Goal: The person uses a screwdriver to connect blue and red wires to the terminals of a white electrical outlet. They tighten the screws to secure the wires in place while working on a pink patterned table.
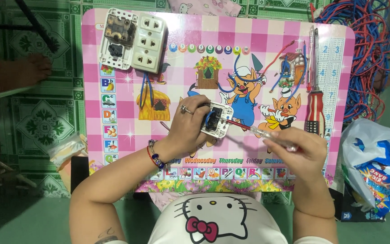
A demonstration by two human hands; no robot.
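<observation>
Left hand point(190, 129) is gripping a small white switch module point(217, 119), right hand point(301, 151) is gripping a clear-handled screwdriver point(267, 134), while a white socket panel point(134, 39) and red-striped screwdriver point(315, 110) are lying clear on the pink checkered table point(267, 36).

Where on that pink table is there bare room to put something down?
Free: the table surface between the white socket plate and the left hand, beside the blue wire loop. Also the top middle strip. Crowded: the right edge with screwdrivers and loose wires, and around the right hand.
</observation>
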